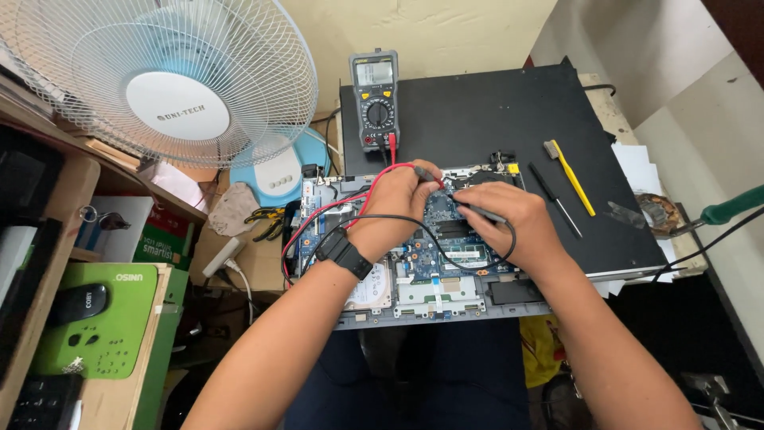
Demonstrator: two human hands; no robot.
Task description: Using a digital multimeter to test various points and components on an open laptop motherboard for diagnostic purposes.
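Left hand (398,203) pinching red probe (427,173), right hand (501,219) gripping black probe (480,212), both pressing onto opened laptop's circuit board (442,239), multimeter (375,95) sitting behind

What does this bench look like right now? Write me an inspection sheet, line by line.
Surface: black mat on a cluttered bench.
Job's things: opened laptop base with bare circuit board; multimeter standing behind it.
Clutter: yellow-handled brush, thin black tool, pliers left of the laptop.
Grippers: left hand holds the red probe on the board; right hand holds the black probe close beside it.
Cables: red lead and black lead loop over the board.
Surroundings: white desk fan, shelf with green box, green-handled tool at right.
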